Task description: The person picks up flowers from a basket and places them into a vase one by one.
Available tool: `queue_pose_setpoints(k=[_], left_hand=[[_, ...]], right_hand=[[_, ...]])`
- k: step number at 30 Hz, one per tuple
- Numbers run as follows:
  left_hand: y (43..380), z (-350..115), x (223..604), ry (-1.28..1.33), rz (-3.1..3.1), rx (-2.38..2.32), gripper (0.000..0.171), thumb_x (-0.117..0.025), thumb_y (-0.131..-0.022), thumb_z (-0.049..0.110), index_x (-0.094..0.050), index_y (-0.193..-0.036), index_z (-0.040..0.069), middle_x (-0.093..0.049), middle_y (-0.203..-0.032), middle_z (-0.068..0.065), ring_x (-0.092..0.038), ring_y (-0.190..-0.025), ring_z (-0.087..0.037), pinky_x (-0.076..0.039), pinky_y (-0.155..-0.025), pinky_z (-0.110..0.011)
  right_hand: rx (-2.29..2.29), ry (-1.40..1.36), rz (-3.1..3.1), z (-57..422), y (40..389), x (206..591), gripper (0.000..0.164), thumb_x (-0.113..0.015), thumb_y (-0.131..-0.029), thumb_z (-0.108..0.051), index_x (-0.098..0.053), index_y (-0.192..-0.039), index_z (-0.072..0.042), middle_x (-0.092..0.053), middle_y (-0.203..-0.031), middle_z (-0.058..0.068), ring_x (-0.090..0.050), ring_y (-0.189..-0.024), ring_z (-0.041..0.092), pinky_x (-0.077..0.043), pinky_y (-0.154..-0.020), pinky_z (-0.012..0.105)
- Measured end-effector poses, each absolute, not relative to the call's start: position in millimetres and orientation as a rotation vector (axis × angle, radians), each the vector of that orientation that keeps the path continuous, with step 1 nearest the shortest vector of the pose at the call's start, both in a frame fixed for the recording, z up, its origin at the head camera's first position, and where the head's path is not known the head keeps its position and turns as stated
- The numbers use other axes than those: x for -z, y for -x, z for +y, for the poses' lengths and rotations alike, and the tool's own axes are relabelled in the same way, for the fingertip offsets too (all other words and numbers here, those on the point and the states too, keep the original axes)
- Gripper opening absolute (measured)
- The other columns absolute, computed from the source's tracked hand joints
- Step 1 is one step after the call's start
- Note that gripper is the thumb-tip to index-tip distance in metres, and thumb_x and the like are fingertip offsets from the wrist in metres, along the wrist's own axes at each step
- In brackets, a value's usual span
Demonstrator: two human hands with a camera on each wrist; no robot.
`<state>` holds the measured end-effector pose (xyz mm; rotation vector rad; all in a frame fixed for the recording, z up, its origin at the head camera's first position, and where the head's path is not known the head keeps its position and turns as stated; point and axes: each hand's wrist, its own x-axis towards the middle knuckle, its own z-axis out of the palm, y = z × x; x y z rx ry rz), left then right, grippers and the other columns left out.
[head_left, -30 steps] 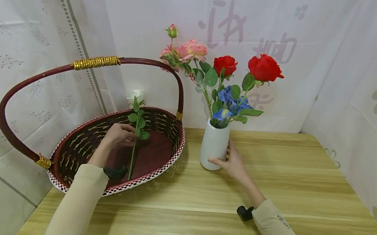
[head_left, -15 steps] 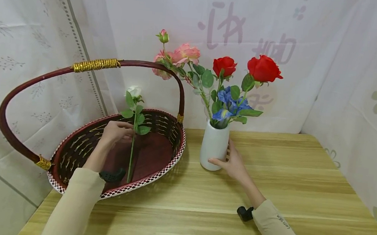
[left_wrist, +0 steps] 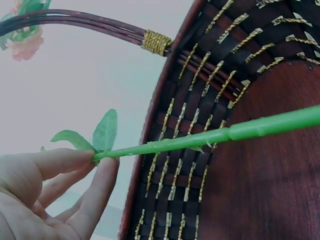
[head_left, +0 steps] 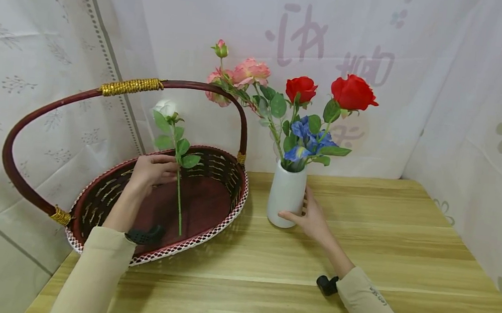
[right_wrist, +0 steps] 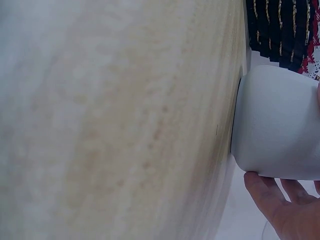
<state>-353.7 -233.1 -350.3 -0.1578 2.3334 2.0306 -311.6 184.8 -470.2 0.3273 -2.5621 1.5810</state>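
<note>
My left hand [head_left: 153, 171] pinches the green stem of a white rose [head_left: 165, 109] between thumb and fingertips, just below its leaves. The rose leans left, its flower above the basket's back rim and its bare stem end [head_left: 179, 227] over the basket floor. In the left wrist view the stem [left_wrist: 200, 141] runs from my fingertips across the basket. My right hand [head_left: 313, 215] grips the lower right side of a white vase [head_left: 284, 195], which stands upright on the table. The vase holds red roses [head_left: 354, 92], pink flowers [head_left: 251, 72] and blue irises [head_left: 307, 136].
A dark red wicker basket [head_left: 222, 224] with a white-trimmed rim stands at the left of the wooden table [head_left: 362, 227]. Its tall handle [head_left: 131, 86], wrapped in gold, arches over it, and the pink flowers overlap the handle. Curtains [head_left: 191, 20] hang behind.
The white rose has risen a little and tilted, its flower moving up and left while its stem end swung right. My left hand went slightly up and left. The right hand stayed on the vase.
</note>
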Motion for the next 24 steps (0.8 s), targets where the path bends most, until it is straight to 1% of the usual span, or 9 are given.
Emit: queue_pose_setpoints(k=[4,8,12,14,18,24], left_hand=[[351,-232,348,0.179,2.347,-2.086,0.049,-0.067,-0.097,0.006,-0.051,-0.140,-0.010,-0.072,-0.077,0.008,-0.073,-0.067,-0.009,-0.062,-0.076,-0.031],[349,-230,346,0.170,2.333,-2.176,0.049,-0.066,-0.097,0.003,-0.050,-0.140,-0.013,-0.072,-0.076,0.007,-0.073,-0.066,-0.009,-0.062,-0.073,-0.027],[346,-228,343,0.148,2.281,-2.297,0.047,-0.066,-0.096,0.001,-0.051,-0.138,-0.015,-0.074,-0.077,0.003,-0.073,-0.067,-0.011,-0.062,-0.072,-0.027],[345,-227,342,0.146,2.234,-2.375,0.048,-0.068,-0.095,0.000,-0.051,-0.138,-0.015,-0.075,-0.078,0.002,-0.074,-0.068,-0.013,-0.062,-0.072,-0.027],[342,-222,340,0.150,2.187,-2.512,0.045,-0.072,-0.091,-0.002,-0.058,-0.132,-0.014,-0.075,-0.081,-0.001,-0.075,-0.069,-0.015,-0.062,-0.070,-0.027],[337,-212,335,0.208,2.189,-2.617,0.028,-0.075,-0.088,-0.002,-0.072,-0.115,-0.006,-0.073,-0.082,-0.002,-0.074,-0.069,-0.016,-0.062,-0.069,-0.026]], right_hand=[[-1.577,-0.331,-2.565,185,312,471,0.106,-0.085,-0.084,-0.028,-0.014,-0.161,-0.008,-0.036,-0.154,0.026,-0.046,-0.133,0.048,-0.049,-0.102,0.061],[-1.572,-0.335,-2.570,185,312,471,0.107,-0.085,-0.085,-0.029,-0.014,-0.161,-0.008,-0.035,-0.155,0.026,-0.046,-0.134,0.048,-0.048,-0.102,0.061],[-1.576,-0.332,-2.570,185,312,470,0.107,-0.085,-0.085,-0.029,-0.013,-0.161,-0.007,-0.035,-0.155,0.026,-0.045,-0.134,0.048,-0.048,-0.103,0.061],[-1.577,-0.328,-2.570,185,311,469,0.107,-0.085,-0.085,-0.029,-0.014,-0.161,-0.007,-0.036,-0.154,0.026,-0.046,-0.134,0.048,-0.047,-0.103,0.061],[-1.580,-0.324,-2.570,185,311,468,0.107,-0.085,-0.084,-0.028,-0.014,-0.161,-0.007,-0.036,-0.154,0.027,-0.046,-0.133,0.048,-0.047,-0.104,0.061],[-1.580,-0.334,-2.559,185,311,468,0.106,-0.085,-0.084,-0.027,-0.015,-0.161,-0.007,-0.037,-0.153,0.027,-0.046,-0.133,0.048,-0.047,-0.103,0.061]])
